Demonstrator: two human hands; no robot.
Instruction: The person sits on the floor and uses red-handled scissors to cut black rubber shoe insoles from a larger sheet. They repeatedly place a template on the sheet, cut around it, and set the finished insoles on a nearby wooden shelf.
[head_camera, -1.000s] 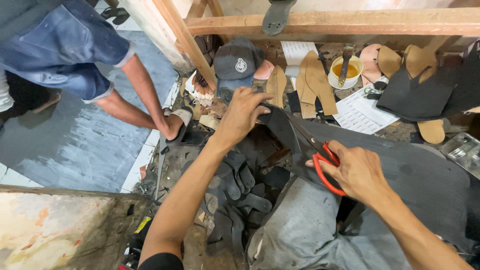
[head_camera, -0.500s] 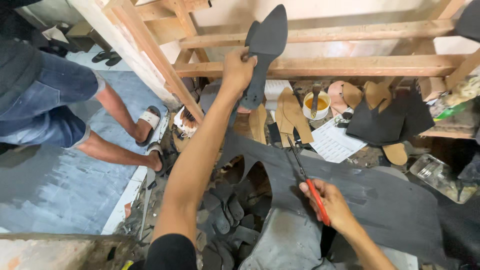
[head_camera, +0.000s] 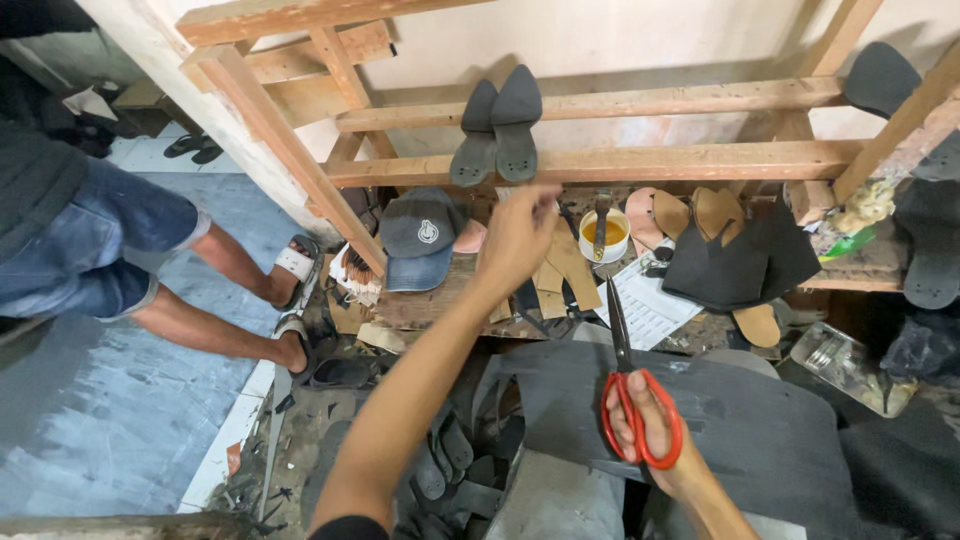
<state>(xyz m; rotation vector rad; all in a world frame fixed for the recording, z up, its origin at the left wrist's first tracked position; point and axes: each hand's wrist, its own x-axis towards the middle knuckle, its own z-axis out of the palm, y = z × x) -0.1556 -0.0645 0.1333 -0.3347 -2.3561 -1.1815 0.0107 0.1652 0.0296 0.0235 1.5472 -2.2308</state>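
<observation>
While the left hand (head_camera: 515, 240) hangs raised with fingers loosely curled and holding nothing, it sits just below two dark sole cut-outs (head_camera: 497, 140) propped upright on a wooden rack rail (head_camera: 640, 160). Right hand (head_camera: 645, 425) is closed through the red loops of scissors (head_camera: 625, 385), blades shut and pointing up, over a dark rubber sheet (head_camera: 760, 420). Grey cap (head_camera: 418, 240) lies on the worktop (head_camera: 440, 300).

Right hand (head_camera: 650, 425) grips red scissors (head_camera: 630, 400); left hand (head_camera: 517, 237) hangs below two soles (head_camera: 497, 135)
</observation>
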